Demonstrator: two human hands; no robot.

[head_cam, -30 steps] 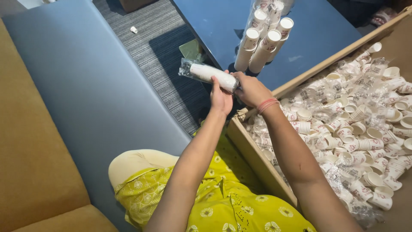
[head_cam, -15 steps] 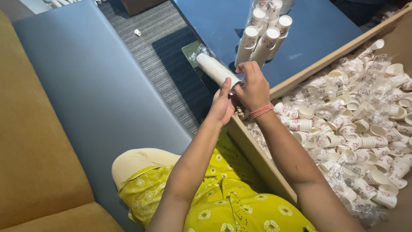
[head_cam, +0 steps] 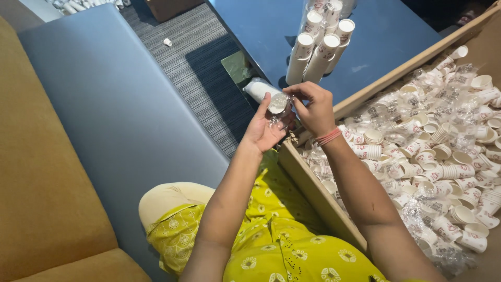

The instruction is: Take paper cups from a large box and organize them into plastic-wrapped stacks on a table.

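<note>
Both hands hold one stack of white paper cups in a clear plastic sleeve (head_cam: pixel 267 94), its near end turned toward me. My left hand (head_cam: pixel 264 129) cups that end from below with the palm up. My right hand (head_cam: pixel 312 107) pinches the plastic at the same end from the right; a red thread band circles its wrist. Just beyond, several wrapped cup stacks (head_cam: pixel 319 46) stand leaning together on a blue table (head_cam: pixel 386 36).
A big shallow cardboard box (head_cam: pixel 313 190) to my right is full of loose paper cups (head_cam: pixel 443 151) and crumpled plastic. Grey striped carpet (head_cam: pixel 201 68) lies ahead, a grey bench surface (head_cam: pixel 109 120) to my left, and a tan cushion (head_cam: pixel 36 198) beyond it.
The wrapped stack has swung from lying sideways to pointing its end at me. My left hand slid under that end and my right hand moved onto the plastic there.
</note>
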